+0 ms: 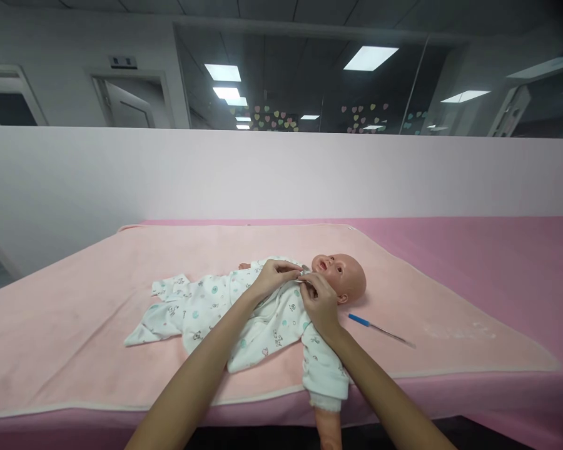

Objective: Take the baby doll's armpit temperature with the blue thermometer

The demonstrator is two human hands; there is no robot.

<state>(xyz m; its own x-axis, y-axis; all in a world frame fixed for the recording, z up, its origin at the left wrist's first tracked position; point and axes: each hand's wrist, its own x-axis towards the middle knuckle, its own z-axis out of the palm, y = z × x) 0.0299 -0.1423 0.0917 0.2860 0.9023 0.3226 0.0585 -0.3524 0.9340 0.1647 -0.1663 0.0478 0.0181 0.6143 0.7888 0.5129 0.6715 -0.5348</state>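
Note:
A baby doll (349, 274) lies on its back, head to the right, dressed in white printed baby clothes (281, 322). Both my hands meet at the collar, just below the doll's chin. My left hand (278, 276) has its fingers closed on the neckline of the clothes from the left. From the right, my right hand (319, 302) pinches the same neckline, its fingertips nearly touching the left ones. Exactly what lies between the fingertips is small and partly hidden. One doll arm (328, 428) in its sleeve hangs over the near edge.
A blue-handled tool with a thin metal shaft (380, 328) lies right of the doll's head. Under the doll a peach blanket (84, 325) covers the pink table surface (497, 269). A white partition (281, 175) stands behind it.

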